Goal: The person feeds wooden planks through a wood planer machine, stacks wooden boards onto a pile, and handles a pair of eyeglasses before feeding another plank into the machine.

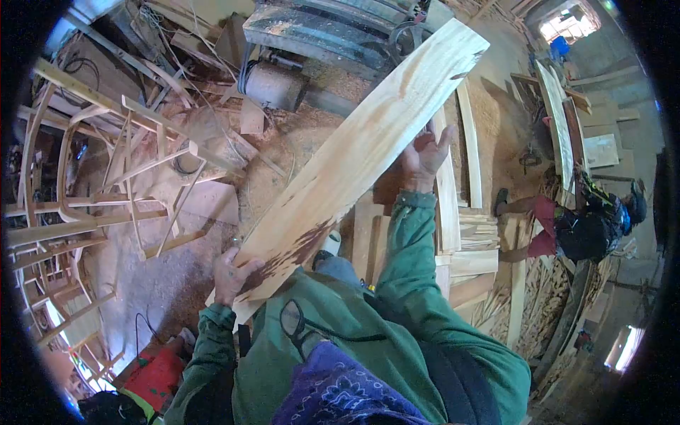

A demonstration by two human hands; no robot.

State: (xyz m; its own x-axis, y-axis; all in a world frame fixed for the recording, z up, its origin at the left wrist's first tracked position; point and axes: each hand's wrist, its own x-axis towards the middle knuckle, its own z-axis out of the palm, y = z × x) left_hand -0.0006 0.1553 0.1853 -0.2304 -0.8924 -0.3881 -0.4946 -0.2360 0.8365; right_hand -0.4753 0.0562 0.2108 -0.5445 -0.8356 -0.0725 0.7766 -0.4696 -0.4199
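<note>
I hold a long sawn plank (354, 166) slantwise in front of me, its near end between seven and eight o'clock, close against my green jacket, its far end up at one. My left hand (232, 278) is at eight o'clock, clamped on the near end: thumb flat on the upper face, the other fingers at the outer edge and partly hidden. My right hand (425, 159), at two, supports the opposite long edge palm up, thumb spread clear of the wood; its fingers go underneath, and I cannot tell whether they lie together.

Dark streaks mark the plank near its lower end, and the right edge runs slightly ragged there. At the top, the far end overlaps my view of the machine bed (319, 39) at twelve; an electric motor (275, 86) sits at eleven.

The most open room is the sawdust-strewn floor (263, 188) at ten, between the plank and the wooden frames (91, 224) at nine. Toward three it is tighter: a narrow board (469, 145), then stacked slats (479, 234), with a co-worker (588, 234) beyond them.
</note>
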